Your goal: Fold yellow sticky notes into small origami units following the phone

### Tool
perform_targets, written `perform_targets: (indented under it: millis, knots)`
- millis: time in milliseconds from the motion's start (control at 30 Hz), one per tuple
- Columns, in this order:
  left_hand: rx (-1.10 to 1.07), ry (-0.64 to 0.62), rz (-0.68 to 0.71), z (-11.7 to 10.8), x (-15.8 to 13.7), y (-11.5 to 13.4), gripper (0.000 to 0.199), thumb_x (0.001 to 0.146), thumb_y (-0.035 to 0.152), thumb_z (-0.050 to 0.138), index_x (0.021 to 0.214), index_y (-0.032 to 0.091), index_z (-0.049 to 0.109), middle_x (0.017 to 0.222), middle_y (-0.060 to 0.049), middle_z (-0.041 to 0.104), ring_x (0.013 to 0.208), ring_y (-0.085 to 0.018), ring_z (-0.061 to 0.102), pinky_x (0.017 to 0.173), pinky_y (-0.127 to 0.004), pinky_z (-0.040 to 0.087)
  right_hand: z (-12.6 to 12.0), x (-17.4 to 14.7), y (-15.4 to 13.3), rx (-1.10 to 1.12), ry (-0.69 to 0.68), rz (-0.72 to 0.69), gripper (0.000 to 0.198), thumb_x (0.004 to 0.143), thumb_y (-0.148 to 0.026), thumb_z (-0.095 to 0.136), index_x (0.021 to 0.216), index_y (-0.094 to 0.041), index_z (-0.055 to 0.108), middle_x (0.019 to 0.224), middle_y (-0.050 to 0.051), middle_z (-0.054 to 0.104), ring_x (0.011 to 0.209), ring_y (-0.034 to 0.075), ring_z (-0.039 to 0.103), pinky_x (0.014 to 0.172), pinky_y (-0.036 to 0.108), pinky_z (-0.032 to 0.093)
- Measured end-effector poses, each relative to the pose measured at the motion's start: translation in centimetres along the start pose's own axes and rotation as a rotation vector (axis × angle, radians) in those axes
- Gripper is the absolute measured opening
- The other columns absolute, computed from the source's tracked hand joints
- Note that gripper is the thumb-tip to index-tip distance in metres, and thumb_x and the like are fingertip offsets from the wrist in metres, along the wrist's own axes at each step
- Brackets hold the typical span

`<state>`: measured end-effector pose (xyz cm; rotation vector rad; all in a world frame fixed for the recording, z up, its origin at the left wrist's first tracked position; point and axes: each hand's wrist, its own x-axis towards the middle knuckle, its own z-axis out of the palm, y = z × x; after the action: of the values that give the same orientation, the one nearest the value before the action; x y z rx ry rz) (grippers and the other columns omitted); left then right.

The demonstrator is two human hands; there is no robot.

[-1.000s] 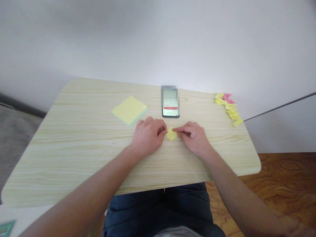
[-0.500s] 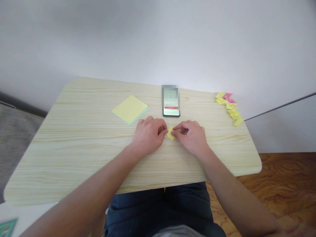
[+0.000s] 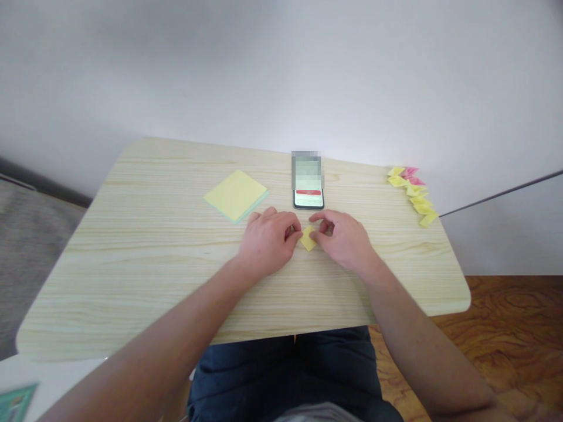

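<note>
A small folded square of yellow paper (image 3: 308,240) lies on the table in front of me, turned like a diamond. My left hand (image 3: 269,240) pinches its left corner between thumb and index finger. At the right corner, the thumb of my right hand (image 3: 345,239) touches the paper, while the index finger is raised apart from the thumb. Left of the hands is a stack of yellow paper sheets (image 3: 237,194), with a green edge showing underneath. Several folded yellow paper pieces (image 3: 421,205) and a pink folded piece (image 3: 412,174) stand in a row at the right edge.
A phone (image 3: 308,199) with its screen lit, partly blurred, lies just beyond my hands. The pale wooden table (image 3: 145,234) backs onto a white wall (image 3: 246,76). A green-edged item (image 3: 20,401) shows at the lower left, below the table.
My right index finger has lifted off the folded paper, away from the thumb. The left hand keeps its pinch. The whole view has shifted slightly.
</note>
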<state>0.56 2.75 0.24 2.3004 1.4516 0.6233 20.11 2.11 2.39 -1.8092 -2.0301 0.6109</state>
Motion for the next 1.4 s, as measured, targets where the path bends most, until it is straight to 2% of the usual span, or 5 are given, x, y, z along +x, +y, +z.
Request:
perform_targets:
  millis: [467, 733, 867, 1100, 1400]
  knots:
    - [-0.039, 0.022, -0.01, -0.1, -0.1, -0.1, 0.006, 0.092, 0.028, 0.062, 0.089, 0.023, 0.064, 0.073, -0.001, 0.064, 0.084, -0.024, 0.058, 0.077, -0.039, 0.036, 0.2, 0.9, 0.8, 0.08, -0.04, -0.053, 0.012, 0.079, -0.02, 0.073, 0.09, -0.022, 0.07, 0.093, 0.003, 0.072, 0.082, 0.019, 0.061, 0.072, 0.033, 0.045]
    - [-0.221, 0.127, -0.04, -0.6, 0.0, -0.1, 0.023, 0.101, 0.037, 0.049, 0.095, 0.021, 0.065, 0.089, -0.004, 0.068, 0.088, -0.022, 0.06, 0.078, -0.037, 0.043, -0.7, 1.8, 1.4, 0.545, -0.127, 0.006, 0.019, 0.078, -0.027, 0.077, 0.096, -0.021, 0.072, 0.082, 0.0, 0.07, 0.07, 0.015, 0.06, 0.065, 0.029, 0.047]
    - [-0.347, 0.193, -0.072, -0.6, -0.1, -0.2, 0.026, 0.09, 0.046, 0.067, 0.097, 0.021, 0.065, 0.094, -0.004, 0.069, 0.089, -0.021, 0.062, 0.082, -0.036, 0.049, -0.7, 2.4, 0.7, 0.751, -0.094, -0.009, 0.018, 0.08, -0.033, 0.078, 0.093, -0.021, 0.075, 0.083, 0.001, 0.072, 0.074, 0.015, 0.063, 0.071, 0.031, 0.05]
    - [-0.566, 0.289, -0.108, -0.2, -0.4, -0.6, 0.014, 0.088, 0.032, 0.072, 0.098, 0.023, 0.072, 0.088, -0.001, 0.073, 0.08, -0.016, 0.065, 0.08, -0.033, 0.052, 1.0, 2.7, -0.3, 1.168, -0.166, 0.046, 0.023, 0.072, -0.026, 0.086, 0.085, -0.022, 0.067, 0.081, -0.002, 0.072, 0.079, 0.014, 0.067, 0.081, 0.03, 0.053]
    - [-0.776, 0.305, -0.1, -0.3, -0.6, -0.6, 0.016, 0.087, 0.033, 0.075, 0.098, 0.022, 0.073, 0.082, -0.003, 0.074, 0.077, -0.019, 0.068, 0.076, -0.035, 0.055, 1.3, 1.8, -0.5, 1.09, -0.102, -0.013, 0.025, 0.077, -0.038, 0.084, 0.086, -0.024, 0.066, 0.072, -0.004, 0.063, 0.063, 0.012, 0.056, 0.06, 0.026, 0.048]
